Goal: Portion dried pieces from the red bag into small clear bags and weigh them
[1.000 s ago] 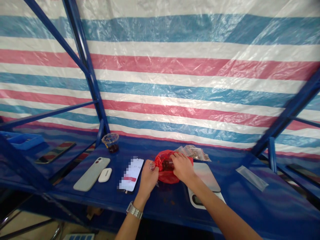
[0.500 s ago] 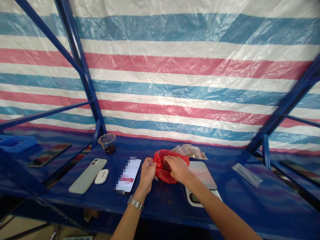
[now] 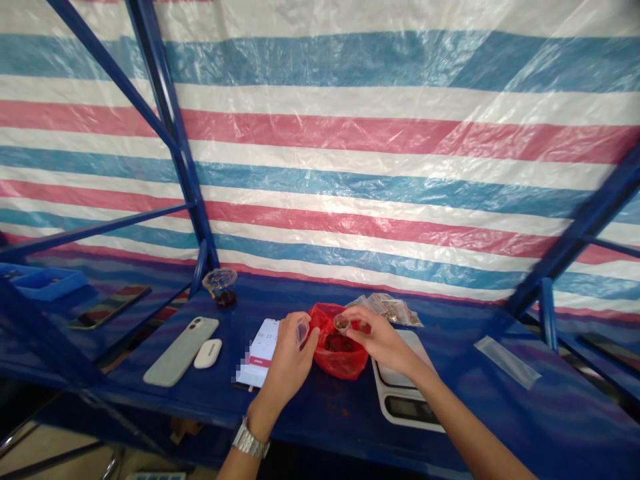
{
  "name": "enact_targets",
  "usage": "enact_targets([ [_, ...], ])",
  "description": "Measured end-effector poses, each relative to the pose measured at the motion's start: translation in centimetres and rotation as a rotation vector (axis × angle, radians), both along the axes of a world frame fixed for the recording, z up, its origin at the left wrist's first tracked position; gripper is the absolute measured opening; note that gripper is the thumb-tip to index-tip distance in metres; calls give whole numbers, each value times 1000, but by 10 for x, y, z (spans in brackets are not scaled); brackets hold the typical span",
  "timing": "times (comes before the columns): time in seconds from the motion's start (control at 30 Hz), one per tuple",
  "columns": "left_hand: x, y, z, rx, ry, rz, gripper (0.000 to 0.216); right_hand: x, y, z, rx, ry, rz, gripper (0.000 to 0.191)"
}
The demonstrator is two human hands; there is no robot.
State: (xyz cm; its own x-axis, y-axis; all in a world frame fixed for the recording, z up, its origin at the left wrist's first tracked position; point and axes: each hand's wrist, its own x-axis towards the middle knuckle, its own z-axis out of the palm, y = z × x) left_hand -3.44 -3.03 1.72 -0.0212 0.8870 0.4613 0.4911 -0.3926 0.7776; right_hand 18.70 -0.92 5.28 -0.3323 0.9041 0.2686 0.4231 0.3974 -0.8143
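A red plastic bag (image 3: 343, 367) stands with its mouth spread on the blue table (image 3: 320, 427), dark brown loose matter (image 3: 337, 343) inside. Over the bag's mouth, my right hand (image 3: 373, 337) pinches a small clear cup (image 3: 342, 323) that has some brown bits in it. To the left of the bag is my left hand (image 3: 290, 353), closed around a small clear plastic bag (image 3: 303, 331), partly hidden by the fingers. Its thumb reaches towards the red bag's rim. A white scale (image 3: 410, 407) lies under my right forearm.
Behind the red bag lie several filled zip bags (image 3: 393, 309). Leftward are a lit phone (image 3: 260, 343), a white earbud case (image 3: 208, 353), a pale phone (image 3: 183, 350) and a lidded cup of dark liquid (image 3: 223, 290). A flat clear bag (image 3: 507, 360) rests at right. Blue posts (image 3: 185, 157) flank the table.
My right hand has come up out of the red bag with the small clear cup. My left hand has let go of the bag's rim and turned, showing the clear plastic bag.
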Motion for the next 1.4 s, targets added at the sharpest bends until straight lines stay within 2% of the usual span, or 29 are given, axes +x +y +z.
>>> enact_targets([
  [0.17,15,4,17,-30,70,-2,16,-2,-12,27,76,55,19,21],
  [0.27,27,4,25,-38,122,-8,14,-9,-22,41,131,-47,-17,25],
  [0.33,34,3,29,-34,162,-7,15,-13,-28,48,227,-178,-59,29],
  [0.47,46,4,29,-18,187,-14,19,-15,-36,53,438,-435,-94,40],
  [0.63,55,7,22,-62,-7,-83,24,-14,-38,53,563,-600,-43,53],
  [0.73,57,7,20,-112,-82,-85,23,-14,-38,52,569,-606,-37,54],
  [0.9,55,6,21,-148,-134,-109,22,-15,-35,50,567,-502,-71,45],
  [1.17,47,8,16,-85,-238,-113,12,-5,-31,46,516,-391,-247,30],
  [1.27,39,3,14,-71,-266,-84,14,3,-28,35,413,-484,-274,29],
  [1.4,33,-7,15,-78,-271,-51,15,4,-20,6,291,-595,-160,30],
])
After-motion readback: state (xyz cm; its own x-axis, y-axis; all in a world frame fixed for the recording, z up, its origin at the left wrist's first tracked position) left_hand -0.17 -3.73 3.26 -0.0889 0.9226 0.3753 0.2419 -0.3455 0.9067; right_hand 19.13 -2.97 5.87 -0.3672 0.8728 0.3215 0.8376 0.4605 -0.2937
